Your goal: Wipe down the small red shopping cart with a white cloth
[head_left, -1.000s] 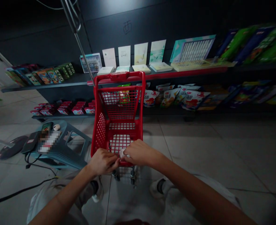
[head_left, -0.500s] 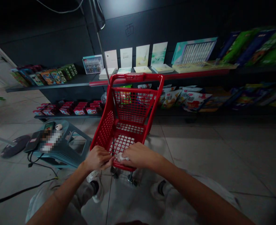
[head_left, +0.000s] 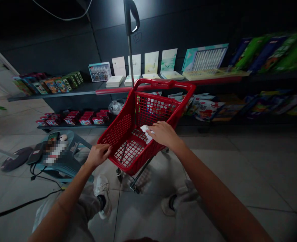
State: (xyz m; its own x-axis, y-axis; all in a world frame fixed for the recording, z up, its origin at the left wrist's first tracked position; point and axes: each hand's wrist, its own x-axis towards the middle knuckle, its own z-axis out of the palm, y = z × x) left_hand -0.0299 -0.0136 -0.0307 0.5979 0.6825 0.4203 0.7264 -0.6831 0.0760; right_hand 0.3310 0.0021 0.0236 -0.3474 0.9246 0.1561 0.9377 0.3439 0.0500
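A small red shopping cart (head_left: 118,132) with lattice walls stands on the floor before me, turned at an angle, with a thin pole rising from it to a black handle. My left hand (head_left: 98,155) is closed over the rim at its near left corner. On the right-hand rim rests my right hand (head_left: 162,133), its fingers bent around a crumpled white tissue (head_left: 146,131) that pokes out toward the basket's inside. The basket floor shows through its grid.
Behind the cart runs a dark shelf (head_left: 75,90) with books, boxes and bags on two levels. To the left, a grey-blue plastic stool (head_left: 74,143) carries a phone and other small items. A black cable (head_left: 25,204) crosses the floor at left.
The cart has swung round, its handle end shifting right. My right hand has moved with the tissue from the near rim up along the right rim. My left hand has slid slightly left and up.
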